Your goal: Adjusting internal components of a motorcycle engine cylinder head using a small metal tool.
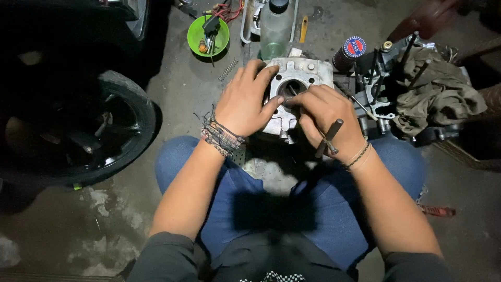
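Note:
A grey metal engine cylinder block (308,73) with a round bore sits on the floor in front of my knees. My left hand (245,102) lies flat over its left side, thumb near the bore. My right hand (326,117) is closed around a T-handle tool (329,137); its thin shaft points into the bore and the dark crossbar sticks out behind my knuckles. Both wrists wear cord bracelets.
A black tyre (122,112) stands at the left. A green bowl (195,36) with small parts, a clear plastic bottle (274,26) and a spring (228,69) lie behind. An engine case with an olive rag (436,89) and a round can (350,50) sit at the right.

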